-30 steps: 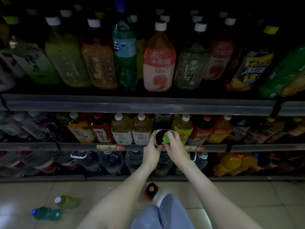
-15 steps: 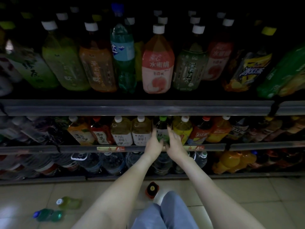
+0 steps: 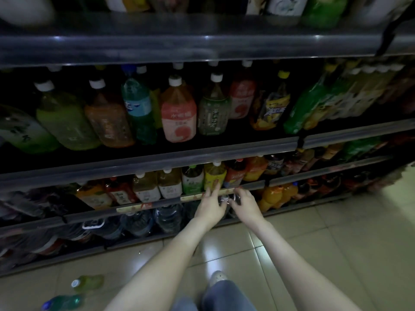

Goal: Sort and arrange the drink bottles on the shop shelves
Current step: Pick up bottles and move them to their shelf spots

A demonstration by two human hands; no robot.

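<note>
Dimly, I make out my left hand (image 3: 210, 206), fingers stretched straight up across the shelf rail (image 3: 247, 184). Its tips rest against the yellow-label bottle (image 3: 215, 173), which stands beside the green-label bottle (image 3: 192, 181). My right hand (image 3: 246, 203) curls near something pale between both hands, and blur hides whether it grips anything. Two bottles (image 3: 87, 282) lie on the floor (image 3: 314, 243).
</note>
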